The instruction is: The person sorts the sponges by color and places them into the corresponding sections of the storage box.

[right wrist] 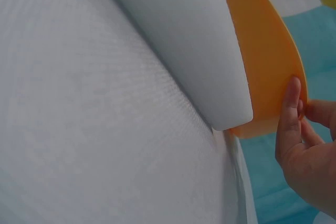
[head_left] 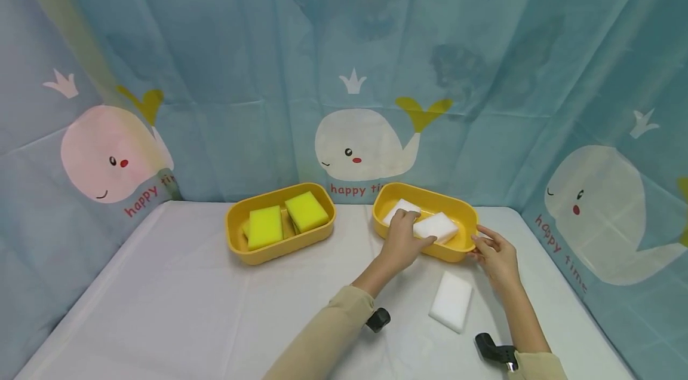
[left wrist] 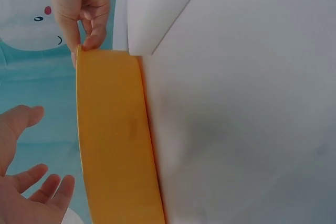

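My left hand [head_left: 402, 242] hovers over the right-hand yellow bin [head_left: 442, 252], thumb and fingers spread close to two white sponges inside it. One white sponge [head_left: 436, 227] lies in the bin's middle, another [head_left: 404, 207] toward its left end, partly covered by my fingers. In the left wrist view that hand [left wrist: 29, 182] shows nothing between its fingers. At the bin's right end, my right hand [head_left: 497, 257] pinches the rim between thumb and fingers, as the right wrist view also shows. A third white sponge [head_left: 451, 302] lies flat on the table in front of the bin.
A second yellow bin [head_left: 285, 246] stands to the left, holding several yellow sponges [head_left: 266, 227]. Both bins sit near the back edge of the white-covered table [head_left: 161, 296]. A blue whale-print curtain [head_left: 242, 69] rises behind and along both sides.
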The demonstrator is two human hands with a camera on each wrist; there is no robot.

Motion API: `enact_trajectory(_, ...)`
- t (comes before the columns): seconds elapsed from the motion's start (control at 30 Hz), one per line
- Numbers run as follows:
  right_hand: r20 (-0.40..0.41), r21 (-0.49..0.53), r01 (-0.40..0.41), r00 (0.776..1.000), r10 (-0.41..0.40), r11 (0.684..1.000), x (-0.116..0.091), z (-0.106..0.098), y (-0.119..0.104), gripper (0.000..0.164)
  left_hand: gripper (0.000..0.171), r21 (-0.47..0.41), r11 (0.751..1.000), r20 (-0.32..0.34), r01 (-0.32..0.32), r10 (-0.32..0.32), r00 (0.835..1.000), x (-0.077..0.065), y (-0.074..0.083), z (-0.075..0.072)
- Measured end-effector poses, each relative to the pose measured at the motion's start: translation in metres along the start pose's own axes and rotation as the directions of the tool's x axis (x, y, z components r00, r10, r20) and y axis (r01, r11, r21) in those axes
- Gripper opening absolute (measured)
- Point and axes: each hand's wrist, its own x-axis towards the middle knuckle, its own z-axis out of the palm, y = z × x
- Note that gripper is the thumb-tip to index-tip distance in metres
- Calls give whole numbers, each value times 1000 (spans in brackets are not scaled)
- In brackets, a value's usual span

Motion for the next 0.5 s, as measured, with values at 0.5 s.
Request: enact_trajectory(0.5, 22, 21, 22, 1000, -22, 1000, -1, -1, 2, 55, 53, -94, 996, -51, -5, 0, 999, -35, 1, 12)
